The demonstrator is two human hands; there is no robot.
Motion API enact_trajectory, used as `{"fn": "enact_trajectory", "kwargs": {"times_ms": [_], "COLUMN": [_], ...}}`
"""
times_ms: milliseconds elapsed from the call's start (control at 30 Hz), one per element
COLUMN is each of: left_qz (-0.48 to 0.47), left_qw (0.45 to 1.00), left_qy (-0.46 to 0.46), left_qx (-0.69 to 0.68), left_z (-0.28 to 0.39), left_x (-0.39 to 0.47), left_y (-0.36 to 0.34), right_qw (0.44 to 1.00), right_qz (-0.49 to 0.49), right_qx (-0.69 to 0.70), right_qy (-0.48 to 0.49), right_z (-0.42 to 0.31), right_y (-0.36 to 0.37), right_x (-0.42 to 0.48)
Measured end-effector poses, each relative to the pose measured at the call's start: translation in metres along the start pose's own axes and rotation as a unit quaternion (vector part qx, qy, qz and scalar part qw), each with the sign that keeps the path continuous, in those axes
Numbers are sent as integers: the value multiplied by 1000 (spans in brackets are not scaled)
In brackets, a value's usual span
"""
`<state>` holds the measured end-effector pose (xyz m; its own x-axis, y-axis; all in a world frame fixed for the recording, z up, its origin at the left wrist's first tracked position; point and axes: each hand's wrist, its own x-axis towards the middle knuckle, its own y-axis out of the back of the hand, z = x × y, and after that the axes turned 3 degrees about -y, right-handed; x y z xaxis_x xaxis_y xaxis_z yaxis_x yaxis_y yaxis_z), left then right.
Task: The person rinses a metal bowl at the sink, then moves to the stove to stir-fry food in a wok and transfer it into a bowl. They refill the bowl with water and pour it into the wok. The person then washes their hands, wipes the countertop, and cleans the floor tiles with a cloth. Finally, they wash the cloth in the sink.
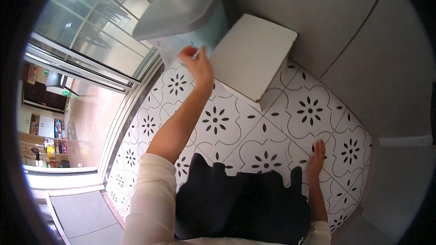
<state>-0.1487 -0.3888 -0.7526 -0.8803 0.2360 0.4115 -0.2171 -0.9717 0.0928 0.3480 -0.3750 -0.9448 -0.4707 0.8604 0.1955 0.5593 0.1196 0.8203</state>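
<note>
My left hand [199,64] is raised in front of the bin, its fingers bent and slightly blurred; whether it pinches something small or the thin plastic behind it cannot be told. Behind that hand stands a light blue bin [213,27] with a grey lid [180,10], and translucent plastic [167,49] hangs from under the lid's edge. To the right of the bin is a low white box-like stool [255,54]. My right hand [317,158] reaches low over the patterned tile floor [235,139], fingers stretched out together, with no object seen in it.
Grey walls [340,23] rise behind the stool and along the right. On the left are a glass sliding door [102,17] and its white frame [115,136], with shelves [47,126] and a chair [56,79] beyond. Dark clothing covers my lap.
</note>
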Motion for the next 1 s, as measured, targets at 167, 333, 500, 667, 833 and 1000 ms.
{"fn": "enact_trajectory", "kwargs": {"times_ms": [167, 333, 500, 667, 833, 1000], "left_qz": [30, 5, -133, -249, -241, -172], "left_qw": [995, 998, 972, 953, 949, 917], "left_qy": [100, 68, 116, 103, 151, 248], "left_qx": [3, 3, -157, -137, -136, 260], "left_z": [-30, -62, -76, -72, -112, -225], "left_x": [76, 108, 161, 159, 84, 1], "left_y": [17, 17, 60, 113, 216, 357], "right_qw": [999, 999, 997, 988, 973, 954], "right_qz": [15, -6, -54, -103, -158, -286], "right_qx": [-45, -30, -38, 23, 21, 39], "right_qy": [14, -34, -28, -115, -166, -85], "right_z": [-1, -3, -3, 8, 14, -22], "right_y": [-6, -5, 2, 1, 6, -7], "right_x": [-3, 2, 9, 15, 32, 51]}}
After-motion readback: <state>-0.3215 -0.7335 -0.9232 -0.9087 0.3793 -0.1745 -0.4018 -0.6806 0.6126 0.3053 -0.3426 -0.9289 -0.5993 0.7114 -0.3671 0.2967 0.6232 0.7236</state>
